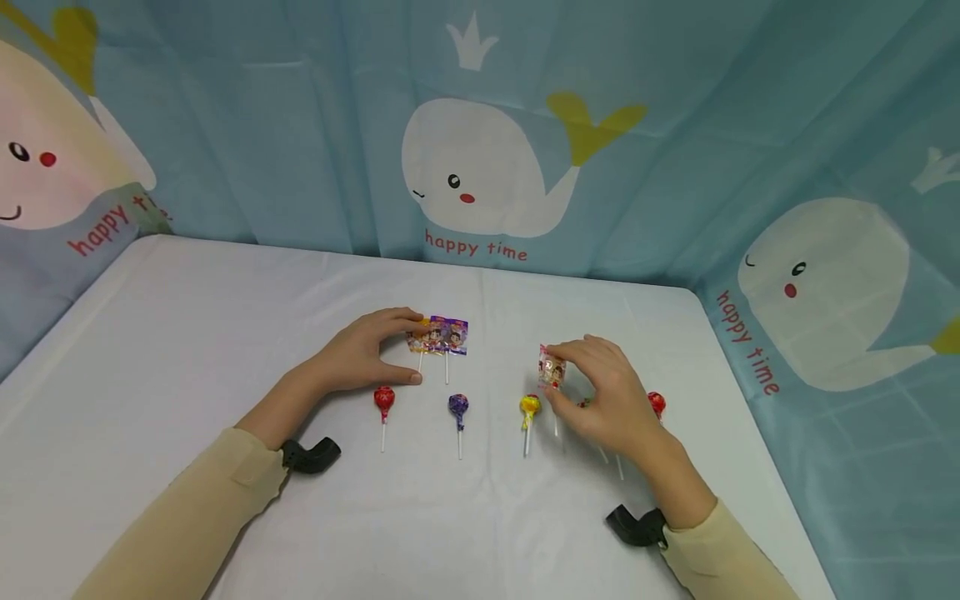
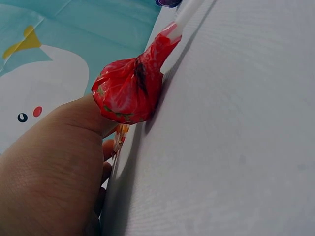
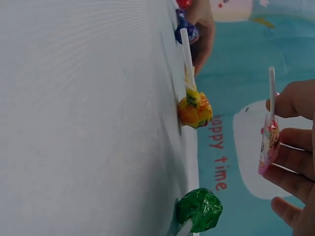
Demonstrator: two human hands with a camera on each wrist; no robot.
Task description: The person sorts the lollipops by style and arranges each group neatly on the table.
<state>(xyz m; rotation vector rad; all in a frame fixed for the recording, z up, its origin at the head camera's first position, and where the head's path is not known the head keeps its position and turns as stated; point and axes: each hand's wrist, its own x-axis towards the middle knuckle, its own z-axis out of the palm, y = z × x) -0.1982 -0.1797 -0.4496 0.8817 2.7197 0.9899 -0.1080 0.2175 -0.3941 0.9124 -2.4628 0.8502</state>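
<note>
My right hand [image 1: 611, 400] pinches a flat pink-wrapped lollipop [image 1: 552, 367] between thumb and fingers. In the right wrist view, this lollipop [image 3: 269, 142] is raised off the table with its white stick pointing up. Farther left, my left hand [image 1: 367, 354] has its thumb and fingers spread apart. Its fingertips lie at a yellow flat-wrapped lollipop [image 1: 415, 343], beside purple flat-wrapped lollipops [image 1: 456, 336] that overlap in a row. A round red lollipop [image 1: 384, 400] lies just below the left thumb, large in the left wrist view.
Round lollipops lie nearer me: purple [image 1: 458, 406], yellow [image 1: 529, 406], green [image 3: 199, 210] and another red one [image 1: 657, 403], partly behind the right hand. They rest on a white-covered table [image 1: 420, 533]. A blue whale-print curtain [image 1: 315, 150] stands behind and at both sides.
</note>
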